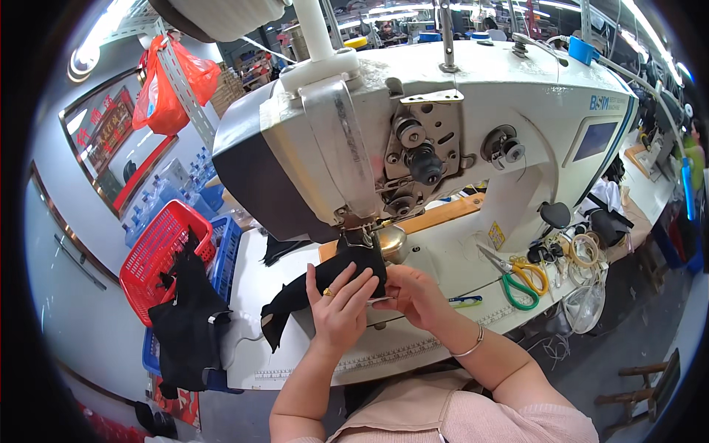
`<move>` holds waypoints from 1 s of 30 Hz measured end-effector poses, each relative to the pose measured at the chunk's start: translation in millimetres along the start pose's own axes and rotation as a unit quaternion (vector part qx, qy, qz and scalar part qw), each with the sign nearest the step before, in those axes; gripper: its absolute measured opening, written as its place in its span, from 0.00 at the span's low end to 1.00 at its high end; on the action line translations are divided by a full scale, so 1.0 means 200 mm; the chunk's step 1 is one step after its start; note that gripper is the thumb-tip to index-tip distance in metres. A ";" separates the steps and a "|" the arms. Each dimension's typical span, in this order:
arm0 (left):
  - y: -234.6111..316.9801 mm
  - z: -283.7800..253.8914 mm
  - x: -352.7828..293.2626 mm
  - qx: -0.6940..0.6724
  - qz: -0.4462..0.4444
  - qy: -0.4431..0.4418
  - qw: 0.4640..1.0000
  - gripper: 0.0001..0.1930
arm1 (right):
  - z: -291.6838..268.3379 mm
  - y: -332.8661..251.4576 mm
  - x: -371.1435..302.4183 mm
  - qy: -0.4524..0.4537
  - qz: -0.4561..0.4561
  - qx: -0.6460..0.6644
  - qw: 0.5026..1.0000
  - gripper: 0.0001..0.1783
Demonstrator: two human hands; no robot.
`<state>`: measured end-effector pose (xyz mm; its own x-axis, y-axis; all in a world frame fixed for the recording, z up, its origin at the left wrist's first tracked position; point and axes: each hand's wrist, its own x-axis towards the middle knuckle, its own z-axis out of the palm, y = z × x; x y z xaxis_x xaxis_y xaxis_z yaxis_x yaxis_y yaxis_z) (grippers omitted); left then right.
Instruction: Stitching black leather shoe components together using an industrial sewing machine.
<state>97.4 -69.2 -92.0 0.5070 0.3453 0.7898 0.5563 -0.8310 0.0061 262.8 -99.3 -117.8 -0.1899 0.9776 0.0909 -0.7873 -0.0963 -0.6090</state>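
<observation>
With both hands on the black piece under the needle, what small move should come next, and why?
Probably feed the black fabric slightly further under the presser foot: the left hand presses it flat, the right hand pinches its edge, and most of it lies in front of the foot.

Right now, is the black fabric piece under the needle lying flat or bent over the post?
Bent over. The black fabric piece humps under the presser foot, draping down left; left hand and right hand pinch it.
</observation>
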 end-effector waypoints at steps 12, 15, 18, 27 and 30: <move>-0.02 0.04 -0.02 0.099 0.037 0.040 0.994 0.11 | -0.01 0.02 -0.01 0.082 -0.071 -0.234 0.966 0.11; -0.01 0.05 -0.01 0.102 0.046 0.073 0.991 0.10 | -0.04 0.03 -0.03 0.019 -0.090 -0.148 0.985 0.12; -0.01 0.07 0.00 0.093 0.055 0.100 0.989 0.09 | 0.00 0.02 -0.03 0.080 -0.087 -0.209 0.971 0.09; -0.04 0.04 -0.02 0.058 0.066 0.065 0.994 0.07 | -0.01 0.05 -0.05 0.088 -0.066 -0.182 0.977 0.10; -0.04 0.05 -0.01 0.050 0.067 0.074 0.994 0.08 | 0.00 0.03 -0.04 0.095 -0.064 -0.175 0.978 0.10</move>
<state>98.8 -58.3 -100.4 0.4827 0.1606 0.8609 0.5570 -0.8149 -0.1603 259.5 -107.8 -122.4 0.0345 0.9978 0.0562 -0.5424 0.0659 -0.8375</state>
